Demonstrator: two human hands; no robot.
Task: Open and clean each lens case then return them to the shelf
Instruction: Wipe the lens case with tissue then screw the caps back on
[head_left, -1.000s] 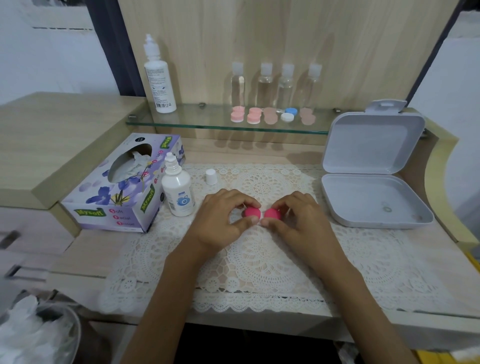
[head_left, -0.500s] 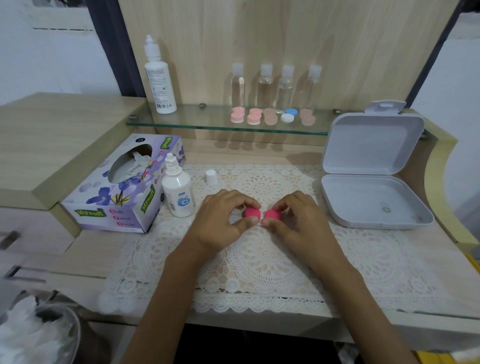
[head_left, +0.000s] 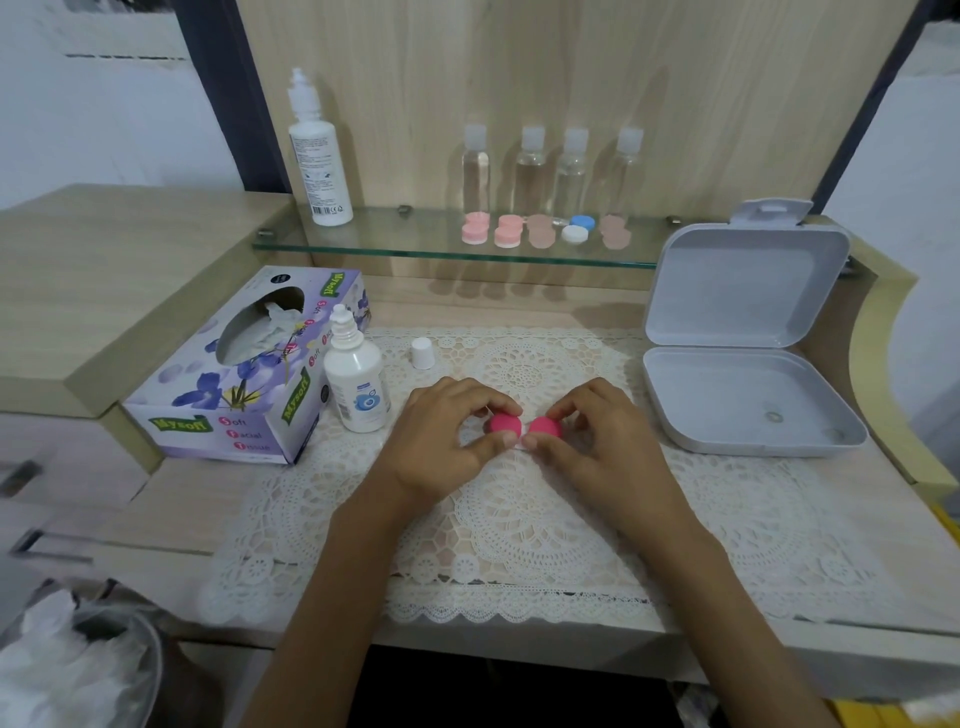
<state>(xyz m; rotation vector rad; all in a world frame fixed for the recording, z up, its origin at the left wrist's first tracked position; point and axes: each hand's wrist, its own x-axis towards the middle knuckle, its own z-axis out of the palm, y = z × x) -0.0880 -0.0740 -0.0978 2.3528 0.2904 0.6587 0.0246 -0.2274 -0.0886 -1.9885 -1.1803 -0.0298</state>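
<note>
Opening step: pink lens case (head_left: 541, 429) sits between both grips, on table (head_left: 179, 496). Left hand (head_left: 441, 439) pinches left cap (head_left: 504, 423), right hand (head_left: 600, 439) pinches right cap (head_left: 546, 426). Next: counter-twist caps off, base kept steady.

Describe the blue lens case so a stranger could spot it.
Find the glass shelf above the desk. A row of lens cases sits before four clear bottles. Fourth from the left, the blue lens case alone pairs blue and white caps; the rest are pinkish.

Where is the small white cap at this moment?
In the head view, the small white cap stands on the lace mat, left of centre, just right of the small dropper bottle.
</note>
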